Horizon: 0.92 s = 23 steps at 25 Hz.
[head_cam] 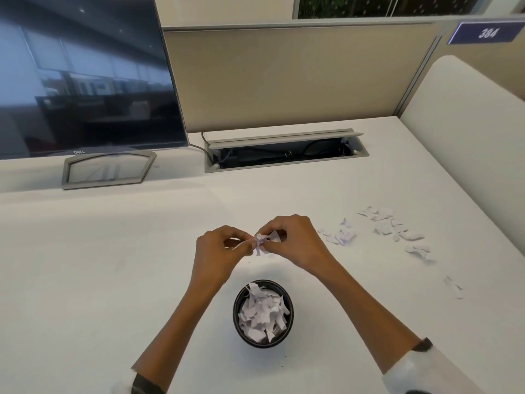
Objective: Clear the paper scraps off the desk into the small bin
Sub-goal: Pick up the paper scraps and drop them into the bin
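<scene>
A small black round bin stands on the white desk near its front, heaped with white paper scraps. Just beyond the bin, my left hand and my right hand meet above the desk, fingertips pinched together on a small bunch of scraps. More loose scraps lie on the desk to the right: one cluster close to my right hand, a larger scatter farther right, and a few bits near the right edge.
A dark monitor on a grey stand fills the back left. An open cable tray is set into the desk at the back, under a beige partition. A white curved panel bounds the right side.
</scene>
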Available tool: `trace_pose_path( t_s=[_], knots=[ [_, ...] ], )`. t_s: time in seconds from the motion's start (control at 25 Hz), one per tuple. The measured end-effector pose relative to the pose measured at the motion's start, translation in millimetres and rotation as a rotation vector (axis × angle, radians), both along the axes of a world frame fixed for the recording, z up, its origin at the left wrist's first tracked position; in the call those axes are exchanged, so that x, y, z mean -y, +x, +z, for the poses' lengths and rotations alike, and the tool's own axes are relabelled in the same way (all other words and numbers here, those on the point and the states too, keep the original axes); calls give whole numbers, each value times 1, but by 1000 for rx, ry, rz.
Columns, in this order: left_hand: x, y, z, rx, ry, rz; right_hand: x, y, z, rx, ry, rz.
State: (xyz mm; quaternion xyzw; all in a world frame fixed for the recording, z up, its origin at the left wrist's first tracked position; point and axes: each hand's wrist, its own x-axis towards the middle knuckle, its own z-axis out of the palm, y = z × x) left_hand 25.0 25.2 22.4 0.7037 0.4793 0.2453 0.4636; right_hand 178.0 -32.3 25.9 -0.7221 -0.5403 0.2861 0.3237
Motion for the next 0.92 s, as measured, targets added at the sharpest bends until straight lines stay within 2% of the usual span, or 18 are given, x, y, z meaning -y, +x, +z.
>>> trace_pose_path(
  t_s=[0.2, 0.32, 0.44, 0.52, 0.64, 0.76, 0.92],
  knots=[
    [58, -35, 18, 46, 26, -51, 55, -23, 21, -93, -28, 63],
    [83, -49, 11, 1, 3, -54, 73, -33, 21, -28, -79, 129],
    [93, -58, 3, 2, 34, -28, 87, -37, 18, 55, -2, 110],
    [92, -62, 1, 53, 55, 11, 101, -44, 14, 158, 98, 65],
    [84, -63, 1, 96, 44, 79, 117, -56, -1, 522, 215, 141],
    [77, -61, 1, 126, 19, 75, 121, -63, -15, 758, 73, 260],
    [70, -51, 3, 147, -35, 42, 116, -67, -13, 788, -129, 276]
  ],
)
